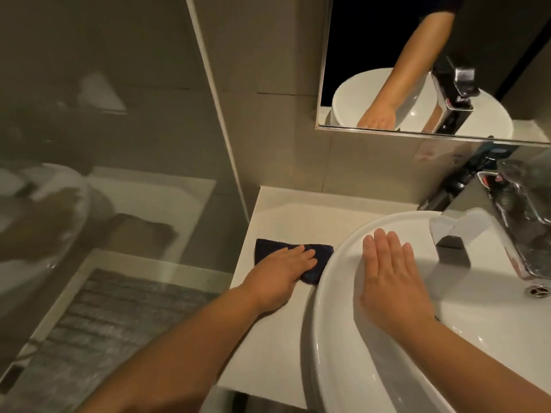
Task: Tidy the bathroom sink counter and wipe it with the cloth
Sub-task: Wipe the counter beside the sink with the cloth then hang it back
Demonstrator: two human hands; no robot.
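Cloth [313, 257], dark and folded, lies on the white counter [268, 338] just left of the sink [334, 293], pinned under the left hand [280, 272], fingers flat to push it along; the right hand [390, 278] rests spread and empty on the rim, likely for balance

Two hands in play: the left hand [284, 271] and the right hand [390, 272]. One dark cloth [316, 257], pinned under the left. One white basin [343, 338], its rim under the right palm. One chrome tap [512, 231] beyond the right fingertips, one drain [538, 291] just past it. One counter [268, 332] below the left wrist, one mirror [387, 55] up ahead of both.
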